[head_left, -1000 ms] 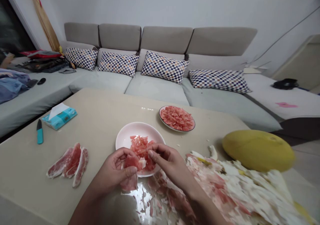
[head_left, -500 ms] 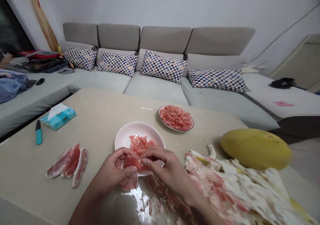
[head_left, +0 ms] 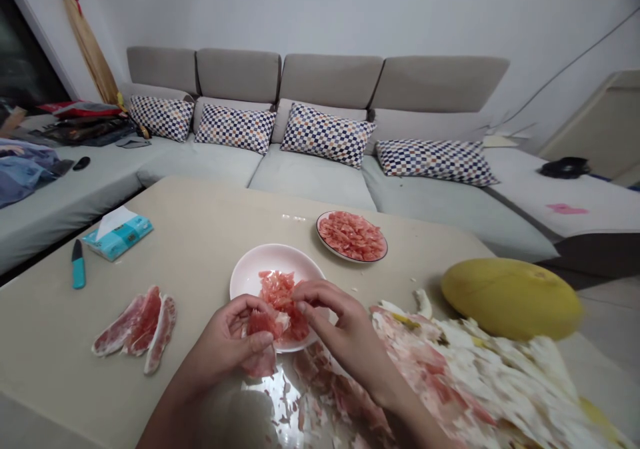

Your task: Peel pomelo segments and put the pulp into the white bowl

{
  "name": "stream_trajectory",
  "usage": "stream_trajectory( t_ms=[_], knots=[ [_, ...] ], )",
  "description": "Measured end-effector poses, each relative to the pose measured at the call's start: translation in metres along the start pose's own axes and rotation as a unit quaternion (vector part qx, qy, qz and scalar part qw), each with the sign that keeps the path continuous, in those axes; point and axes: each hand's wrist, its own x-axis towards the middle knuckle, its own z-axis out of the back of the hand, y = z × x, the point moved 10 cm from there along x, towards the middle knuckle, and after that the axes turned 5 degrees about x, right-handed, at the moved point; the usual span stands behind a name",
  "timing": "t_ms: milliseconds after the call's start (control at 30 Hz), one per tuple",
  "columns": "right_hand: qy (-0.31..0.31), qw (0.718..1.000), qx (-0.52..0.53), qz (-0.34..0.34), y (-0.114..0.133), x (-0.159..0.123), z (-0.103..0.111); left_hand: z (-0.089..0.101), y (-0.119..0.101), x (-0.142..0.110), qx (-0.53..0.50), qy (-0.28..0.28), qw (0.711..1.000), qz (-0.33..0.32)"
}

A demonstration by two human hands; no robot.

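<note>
My left hand (head_left: 233, 336) is closed around a partly peeled red pomelo segment (head_left: 264, 326), its membrane hanging below the fingers. It is over the near left rim of a white bowl (head_left: 245, 272). My right hand (head_left: 340, 322) is above the bowl's right side, thumb and forefinger pinched together; whatever is between them is too small to make out. Red pomelo flesh (head_left: 276, 288) lies in pieces in the bowl, partly covered by my hands. To the left, several unpeeled pomelo segments (head_left: 140, 322) rest on the table.
Beyond the bowl is a plate (head_left: 319, 230) heaped with pomelo flesh. A pile of peel and membranes (head_left: 465, 369) spreads at right, before a whole yellow pomelo (head_left: 510, 299). A tissue pack (head_left: 120, 236) and a teal-handled knife (head_left: 79, 272) lie at left. A sofa (head_left: 315, 179) stands behind the table.
My right hand has pulled away from the segment, up and slightly to the right over the bowl. My left hand stays in place, still holding the segment.
</note>
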Motion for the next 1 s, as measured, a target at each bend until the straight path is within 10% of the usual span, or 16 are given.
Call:
stream_trajectory(
  t_ms=[500,800,1000],
  knots=[
    [0.080,0.994,0.061,-0.031,0.002,-0.004,-0.023,-0.006,-0.024,-0.004,0.102,0.009,0.981,-0.163],
    [-0.044,0.998,0.040,0.003,0.003,-0.007,-0.005,0.015,0.001,0.001,0.022,-0.094,0.995,-0.018],
    [0.013,0.999,-0.005,0.033,0.008,-0.011,-0.021,0.006,0.006,-0.001,-0.052,-0.044,0.998,-0.007]
  ],
)
